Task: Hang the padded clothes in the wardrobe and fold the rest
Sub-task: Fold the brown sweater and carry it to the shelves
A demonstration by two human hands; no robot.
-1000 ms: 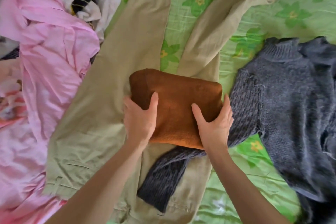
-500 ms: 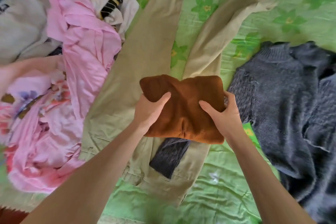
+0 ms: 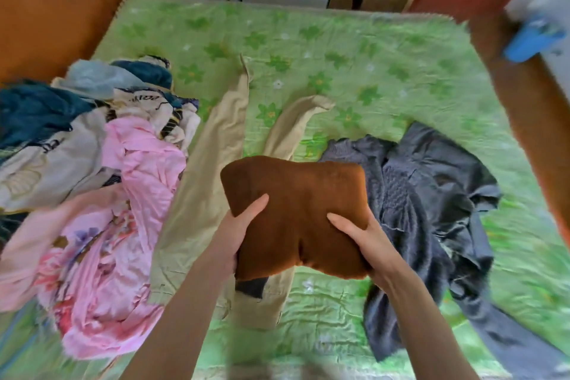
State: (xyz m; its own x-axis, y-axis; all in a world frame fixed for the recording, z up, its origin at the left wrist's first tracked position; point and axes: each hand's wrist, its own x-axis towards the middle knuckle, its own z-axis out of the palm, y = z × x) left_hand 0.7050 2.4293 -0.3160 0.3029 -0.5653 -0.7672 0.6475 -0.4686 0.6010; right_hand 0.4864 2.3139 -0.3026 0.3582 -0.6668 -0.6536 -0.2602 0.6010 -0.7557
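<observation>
Folded brown garment [image 3: 293, 213] gripped by left hand [image 3: 237, 237] and right hand [image 3: 367, 244], above bed [image 3: 354, 55] centre. Unfolded: beige trousers [image 3: 212, 170], grey sweater [image 3: 425, 194], left-edge pile [image 3: 92, 163].

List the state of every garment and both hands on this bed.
Brown folded garment: folded, held in both hands.
Left hand: grips its left edge.
Right hand: grips its right edge.
Khaki trousers: spread flat, unfolded.
Grey knitted sweater: crumpled, unfolded.
Pink garment: heaped, unfolded.
Clothes pile: unsorted.
</observation>
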